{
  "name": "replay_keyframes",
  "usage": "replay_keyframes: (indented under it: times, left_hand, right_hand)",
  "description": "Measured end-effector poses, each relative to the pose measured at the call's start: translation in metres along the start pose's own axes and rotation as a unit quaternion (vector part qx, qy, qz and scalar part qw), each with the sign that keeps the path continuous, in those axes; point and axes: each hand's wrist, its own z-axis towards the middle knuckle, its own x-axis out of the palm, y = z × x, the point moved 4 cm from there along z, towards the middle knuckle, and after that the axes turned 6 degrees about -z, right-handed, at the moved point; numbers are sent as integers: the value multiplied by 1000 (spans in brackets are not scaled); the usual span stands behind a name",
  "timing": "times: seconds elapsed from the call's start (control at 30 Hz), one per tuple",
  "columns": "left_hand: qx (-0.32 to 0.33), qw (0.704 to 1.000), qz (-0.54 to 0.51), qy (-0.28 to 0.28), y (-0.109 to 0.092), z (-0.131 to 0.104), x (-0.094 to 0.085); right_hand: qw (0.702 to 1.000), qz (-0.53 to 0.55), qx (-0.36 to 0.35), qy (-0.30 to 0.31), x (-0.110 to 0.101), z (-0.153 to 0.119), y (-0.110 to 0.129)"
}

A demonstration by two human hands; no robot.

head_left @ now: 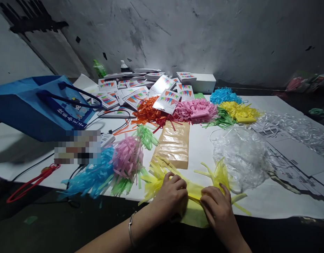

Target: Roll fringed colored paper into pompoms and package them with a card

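Yellow fringed tissue paper [195, 191] lies at the table's front edge, its cut strips fanning out left and right. My left hand [173, 193], a bracelet on its wrist, has its fingers curled over the left part of the sheet. At the right part, my right hand [217, 203] pinches a folded edge of the same paper. A flap of it hangs towards me between the wrists. Just beyond my hands is a tan, shiny wrapped block [174, 144]. Pink [128, 154], blue [94, 172] and green tissue tassels [146, 136] lie left of my left hand.
Clear plastic wrap [240, 158] is bunched to the right. Orange [146, 110], pink [196, 110] and yellow tassel bundles [239, 111] lie farther back, before piled boxes with printed bunting [135, 98]. A blue bag [46, 105] leans at left, near cables and a red cord [32, 186].
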Motion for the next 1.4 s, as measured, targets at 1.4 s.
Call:
replay_keyframes:
  times: [1.4]
  left_hand:
    - [128,987,53,77,-15,27,-5]
  right_hand:
    - [993,-121,-8,-3,25,11,10]
